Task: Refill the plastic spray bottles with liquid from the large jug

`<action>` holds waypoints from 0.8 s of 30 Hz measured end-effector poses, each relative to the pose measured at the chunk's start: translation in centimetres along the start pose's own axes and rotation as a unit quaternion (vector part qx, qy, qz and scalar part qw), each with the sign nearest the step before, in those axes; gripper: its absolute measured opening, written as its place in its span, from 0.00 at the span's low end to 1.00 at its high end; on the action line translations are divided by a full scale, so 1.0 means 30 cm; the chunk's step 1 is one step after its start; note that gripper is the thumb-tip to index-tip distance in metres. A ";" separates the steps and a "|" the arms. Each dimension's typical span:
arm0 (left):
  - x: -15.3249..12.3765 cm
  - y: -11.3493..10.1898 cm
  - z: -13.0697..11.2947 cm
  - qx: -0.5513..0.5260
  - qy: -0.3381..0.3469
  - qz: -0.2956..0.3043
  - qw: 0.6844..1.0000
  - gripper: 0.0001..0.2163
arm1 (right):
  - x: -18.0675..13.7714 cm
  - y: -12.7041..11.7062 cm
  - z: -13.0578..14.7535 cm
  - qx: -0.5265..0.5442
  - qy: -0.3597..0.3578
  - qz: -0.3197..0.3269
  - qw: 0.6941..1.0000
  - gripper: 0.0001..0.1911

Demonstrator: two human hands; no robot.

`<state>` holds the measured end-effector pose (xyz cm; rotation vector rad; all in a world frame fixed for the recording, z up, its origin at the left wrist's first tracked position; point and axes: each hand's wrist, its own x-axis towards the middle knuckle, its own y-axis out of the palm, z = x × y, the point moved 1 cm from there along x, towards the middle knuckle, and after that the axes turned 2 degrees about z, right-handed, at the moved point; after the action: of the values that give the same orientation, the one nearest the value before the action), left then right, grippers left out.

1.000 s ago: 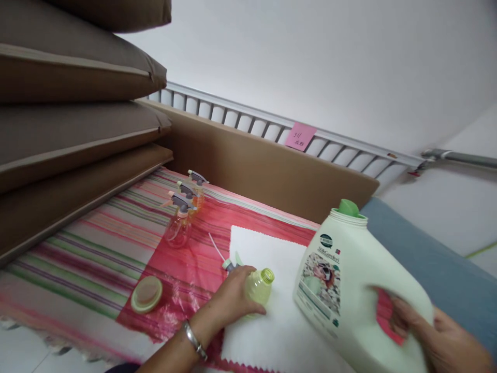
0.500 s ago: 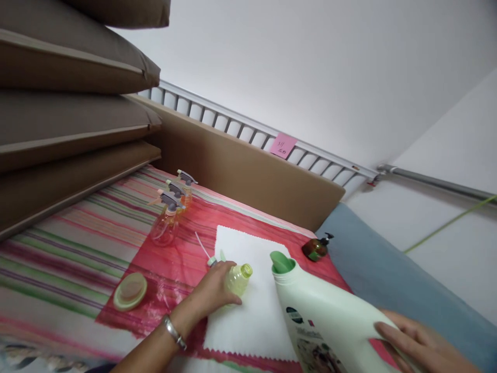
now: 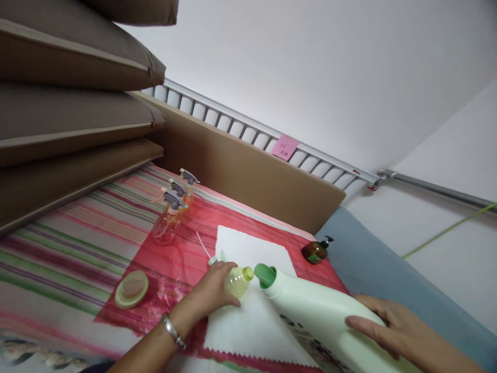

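Note:
My left hand (image 3: 219, 290) is wrapped round a clear yellow spray bottle (image 3: 237, 282) with no top on it, its open mouth facing right. The bottle is over a white cloth (image 3: 252, 331) with zigzag edges. My right hand (image 3: 382, 326) grips a large pale green detergent jug (image 3: 318, 298) by its handle and holds it tilted. The jug's green spout (image 3: 265, 275) is just right of the bottle's mouth, with a small gap between them. No liquid stream shows. Beside my left hand lies a spray head (image 3: 212, 260) with its white tube, partly hidden.
Several spray bottles (image 3: 166, 228) with grey triggers stand at the left back. A round pale green cap (image 3: 131, 289) lies on the red sheet (image 3: 155, 290). At right stands a brown pump bottle (image 3: 313, 252). Stacked brown cushions (image 3: 77, 114) border the left side.
My right hand has moved left and tilted the jug further, bringing its spout close to the bottle's mouth. My left hand and the bottle have barely moved.

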<state>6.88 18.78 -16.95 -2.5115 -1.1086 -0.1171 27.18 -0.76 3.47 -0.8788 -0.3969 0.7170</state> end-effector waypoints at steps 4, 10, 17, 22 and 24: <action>-0.002 -0.004 -0.004 0.015 -0.009 0.009 1.000 0.37 | 0.005 0.013 -0.010 -0.051 -0.003 0.213 0.976 0.21; -0.001 0.004 0.009 0.021 0.004 0.008 1.000 0.38 | 0.035 -0.003 -0.020 -0.117 -0.040 0.211 0.970 0.16; 0.002 0.008 0.000 0.051 0.003 0.032 0.998 0.39 | 0.063 -0.019 -0.016 -0.190 -0.070 0.238 0.950 0.16; 0.009 0.012 0.000 0.071 -0.013 0.055 0.996 0.40 | 0.068 -0.023 0.015 -0.238 -0.101 0.255 0.932 0.17; 0.010 0.015 0.003 0.074 -0.013 0.056 0.996 0.40 | 0.066 -0.025 0.032 -0.247 -0.093 0.258 0.929 0.19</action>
<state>7.42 18.74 -17.11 -2.4421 -0.9465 0.0268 28.32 0.85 4.69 -1.4261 -0.5357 1.2222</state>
